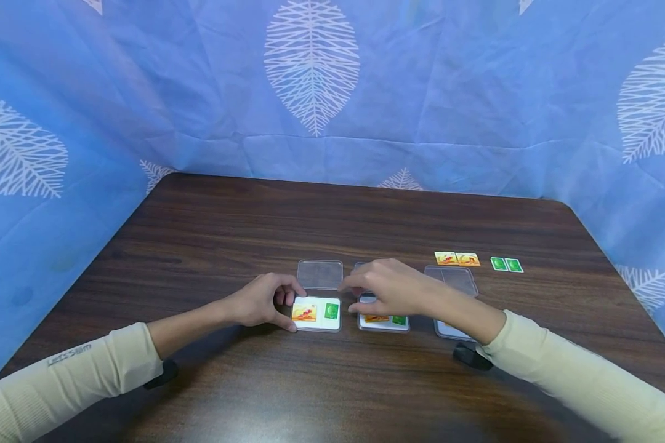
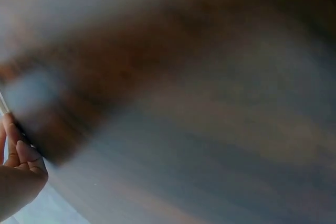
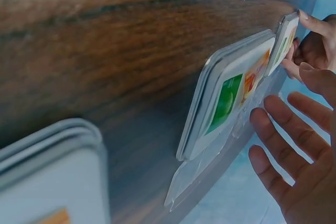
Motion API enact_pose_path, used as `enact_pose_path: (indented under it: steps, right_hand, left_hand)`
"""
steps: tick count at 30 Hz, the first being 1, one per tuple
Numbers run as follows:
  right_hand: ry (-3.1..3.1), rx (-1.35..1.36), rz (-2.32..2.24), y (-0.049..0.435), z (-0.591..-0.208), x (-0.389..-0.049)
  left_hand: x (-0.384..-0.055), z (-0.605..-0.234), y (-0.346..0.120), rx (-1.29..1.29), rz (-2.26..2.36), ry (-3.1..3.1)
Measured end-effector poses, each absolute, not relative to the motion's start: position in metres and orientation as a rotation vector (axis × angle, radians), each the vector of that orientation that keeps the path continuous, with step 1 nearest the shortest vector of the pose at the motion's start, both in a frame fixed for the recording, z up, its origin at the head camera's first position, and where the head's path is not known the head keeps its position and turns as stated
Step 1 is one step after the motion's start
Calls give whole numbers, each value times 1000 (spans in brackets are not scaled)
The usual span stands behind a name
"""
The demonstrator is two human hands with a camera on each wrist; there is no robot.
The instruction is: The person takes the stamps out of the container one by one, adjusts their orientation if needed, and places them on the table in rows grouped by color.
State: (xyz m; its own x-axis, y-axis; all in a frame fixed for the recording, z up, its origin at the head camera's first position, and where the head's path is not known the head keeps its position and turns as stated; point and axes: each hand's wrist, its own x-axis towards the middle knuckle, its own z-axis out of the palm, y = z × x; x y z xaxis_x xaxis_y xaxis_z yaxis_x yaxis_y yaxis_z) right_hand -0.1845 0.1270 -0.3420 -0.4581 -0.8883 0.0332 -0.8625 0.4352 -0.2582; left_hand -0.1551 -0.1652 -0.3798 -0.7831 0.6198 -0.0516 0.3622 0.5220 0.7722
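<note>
- Hands at work on a wooden table (image 1: 210,234): left hand (image 1: 260,301) pinches the left card case (image 1: 317,314).
- Right hand (image 1: 390,288), fingers straight and relaxed, hovers over the middle card case (image 1: 385,322).

Right hand (image 3: 294,171) hovers, fingers straight, just beside a clear card case (image 3: 231,98) on the wooden tabletop (image 3: 105,51); left hand (image 3: 315,45) pinches another case (image 3: 283,40).

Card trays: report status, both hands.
Left hand grips left tray. Right hand open over middle tray. Clear lid lies behind; nothing blocking.
</note>
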Motion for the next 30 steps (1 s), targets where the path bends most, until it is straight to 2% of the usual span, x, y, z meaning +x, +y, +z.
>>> enact_pose_path:
  steps: [30]
  right_hand:
    - [2403, -1675, -273, 76, -334, -189]
  left_hand:
    - [-159, -392, -172, 849, 1295, 2342]
